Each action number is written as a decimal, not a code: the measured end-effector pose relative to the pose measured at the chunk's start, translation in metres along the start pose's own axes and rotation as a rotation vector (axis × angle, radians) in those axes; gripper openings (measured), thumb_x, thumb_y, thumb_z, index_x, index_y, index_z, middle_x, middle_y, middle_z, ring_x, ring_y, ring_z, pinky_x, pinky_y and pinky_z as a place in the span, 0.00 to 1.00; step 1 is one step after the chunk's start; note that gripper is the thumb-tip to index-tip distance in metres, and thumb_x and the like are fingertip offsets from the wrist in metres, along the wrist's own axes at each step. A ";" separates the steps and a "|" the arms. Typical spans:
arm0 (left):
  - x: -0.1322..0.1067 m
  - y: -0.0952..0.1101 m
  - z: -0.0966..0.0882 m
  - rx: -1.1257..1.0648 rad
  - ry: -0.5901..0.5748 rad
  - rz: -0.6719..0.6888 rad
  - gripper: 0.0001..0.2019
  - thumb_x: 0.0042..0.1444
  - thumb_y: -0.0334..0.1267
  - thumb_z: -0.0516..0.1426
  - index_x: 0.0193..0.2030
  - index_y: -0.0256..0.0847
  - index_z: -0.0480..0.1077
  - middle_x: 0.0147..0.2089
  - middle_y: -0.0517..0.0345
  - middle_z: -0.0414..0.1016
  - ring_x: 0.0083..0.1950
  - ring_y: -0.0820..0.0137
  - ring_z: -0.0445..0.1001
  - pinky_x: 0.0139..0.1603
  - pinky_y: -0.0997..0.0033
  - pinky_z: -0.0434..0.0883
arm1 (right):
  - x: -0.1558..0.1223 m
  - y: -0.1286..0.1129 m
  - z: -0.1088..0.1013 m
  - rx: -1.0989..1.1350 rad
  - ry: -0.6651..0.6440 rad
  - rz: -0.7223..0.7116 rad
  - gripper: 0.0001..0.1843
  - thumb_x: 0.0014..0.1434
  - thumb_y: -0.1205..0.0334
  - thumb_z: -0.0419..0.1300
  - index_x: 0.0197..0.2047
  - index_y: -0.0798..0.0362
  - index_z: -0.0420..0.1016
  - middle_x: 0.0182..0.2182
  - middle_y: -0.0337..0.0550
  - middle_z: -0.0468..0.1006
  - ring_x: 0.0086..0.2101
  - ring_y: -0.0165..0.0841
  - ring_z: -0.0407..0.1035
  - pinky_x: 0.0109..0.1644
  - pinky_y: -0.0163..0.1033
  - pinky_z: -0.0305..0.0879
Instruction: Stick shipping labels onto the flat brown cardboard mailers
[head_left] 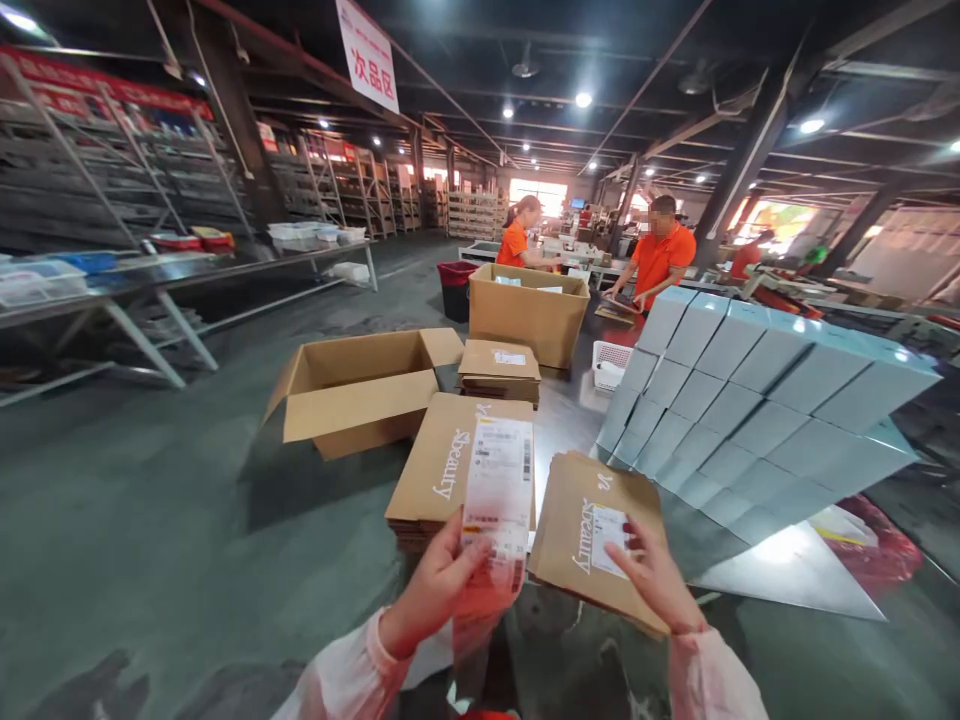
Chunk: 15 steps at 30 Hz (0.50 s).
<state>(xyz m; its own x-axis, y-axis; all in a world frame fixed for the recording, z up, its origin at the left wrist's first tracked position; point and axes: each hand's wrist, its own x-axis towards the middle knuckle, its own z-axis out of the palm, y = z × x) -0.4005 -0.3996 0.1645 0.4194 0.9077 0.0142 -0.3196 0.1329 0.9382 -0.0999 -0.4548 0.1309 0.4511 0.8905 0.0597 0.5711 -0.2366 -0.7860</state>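
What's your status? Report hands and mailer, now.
Left hand holding printed shipping label. Right hand gripping kraft mailer, white label on it. Mailer stack and pale blue boxes just ahead.

Our left hand point(439, 590) pinches a printed shipping label point(499, 490) while our right hand point(652, 580) grips a kraft mailer point(589, 540), just beside a stack of matching mailers point(450, 470) and a wall of pale blue boxes point(750, 400)

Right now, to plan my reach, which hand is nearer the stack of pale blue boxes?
Right: the right hand is closer, just left of the stack of pale blue boxes, holding a kraft mailer. The left hand is farther left, holding a printed label.
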 end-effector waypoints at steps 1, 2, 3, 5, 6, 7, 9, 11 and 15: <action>-0.002 -0.005 0.003 0.032 -0.054 -0.014 0.24 0.49 0.49 0.62 0.51 0.39 0.70 0.47 0.49 0.78 0.47 0.61 0.75 0.49 0.64 0.71 | -0.011 -0.023 0.023 0.256 -0.216 -0.078 0.43 0.38 0.37 0.64 0.53 0.54 0.69 0.44 0.56 0.76 0.38 0.43 0.72 0.40 0.48 0.71; -0.003 -0.010 0.005 0.060 -0.098 -0.023 0.23 0.49 0.48 0.62 0.50 0.39 0.71 0.48 0.48 0.78 0.47 0.61 0.75 0.50 0.64 0.70 | -0.022 -0.045 0.046 0.467 -0.392 -0.135 0.43 0.39 0.36 0.64 0.54 0.54 0.68 0.45 0.55 0.76 0.40 0.43 0.72 0.41 0.48 0.71; -0.002 -0.015 0.006 0.073 -0.115 -0.021 0.22 0.49 0.47 0.62 0.49 0.38 0.72 0.48 0.48 0.77 0.48 0.61 0.75 0.51 0.64 0.70 | -0.032 -0.064 0.066 0.601 -0.403 -0.122 0.37 0.45 0.37 0.61 0.52 0.54 0.70 0.45 0.54 0.76 0.42 0.42 0.72 0.45 0.47 0.70; 0.002 -0.023 0.003 0.033 -0.022 0.001 0.25 0.46 0.46 0.64 0.51 0.39 0.71 0.49 0.48 0.77 0.50 0.61 0.73 0.52 0.64 0.69 | -0.049 -0.091 0.097 0.710 -0.434 -0.104 0.30 0.50 0.40 0.59 0.47 0.54 0.73 0.44 0.52 0.78 0.43 0.42 0.72 0.49 0.48 0.69; 0.004 -0.025 -0.001 -0.011 0.080 0.013 0.27 0.44 0.47 0.65 0.51 0.39 0.70 0.48 0.49 0.77 0.50 0.61 0.73 0.51 0.64 0.69 | -0.054 -0.099 0.106 0.689 -0.460 -0.103 0.27 0.51 0.41 0.60 0.45 0.55 0.74 0.42 0.51 0.79 0.42 0.42 0.73 0.49 0.48 0.69; 0.007 -0.028 -0.005 -0.048 0.185 0.016 0.27 0.42 0.48 0.66 0.49 0.38 0.71 0.46 0.49 0.78 0.48 0.61 0.74 0.49 0.65 0.70 | -0.056 -0.103 0.111 0.642 -0.514 -0.114 0.27 0.50 0.41 0.61 0.43 0.55 0.75 0.41 0.50 0.80 0.41 0.42 0.73 0.48 0.48 0.70; 0.010 -0.031 -0.013 -0.054 0.310 -0.010 0.24 0.40 0.49 0.66 0.40 0.35 0.75 0.38 0.49 0.79 0.40 0.63 0.75 0.43 0.66 0.71 | -0.050 -0.107 0.111 0.532 -0.604 -0.149 0.28 0.46 0.44 0.65 0.43 0.56 0.75 0.40 0.48 0.80 0.39 0.43 0.74 0.44 0.47 0.71; 0.009 -0.034 -0.019 -0.014 0.333 -0.033 0.19 0.39 0.49 0.66 0.32 0.34 0.75 0.31 0.51 0.79 0.34 0.65 0.75 0.38 0.67 0.71 | -0.036 -0.112 0.106 0.427 -0.584 -0.180 0.26 0.46 0.46 0.65 0.43 0.55 0.76 0.38 0.47 0.81 0.38 0.42 0.74 0.42 0.44 0.72; 0.004 -0.038 -0.017 0.017 0.322 0.024 0.18 0.43 0.48 0.64 0.35 0.36 0.76 0.35 0.52 0.79 0.37 0.66 0.74 0.40 0.69 0.69 | -0.006 -0.126 0.101 0.202 -0.504 -0.298 0.18 0.52 0.47 0.59 0.34 0.53 0.81 0.30 0.45 0.82 0.33 0.39 0.74 0.38 0.41 0.71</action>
<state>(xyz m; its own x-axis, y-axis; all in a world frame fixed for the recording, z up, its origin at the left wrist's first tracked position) -0.4014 -0.3941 0.1234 0.1202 0.9902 -0.0711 -0.3104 0.1055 0.9447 -0.2443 -0.3914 0.1677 -0.1152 0.9927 0.0357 0.4597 0.0852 -0.8840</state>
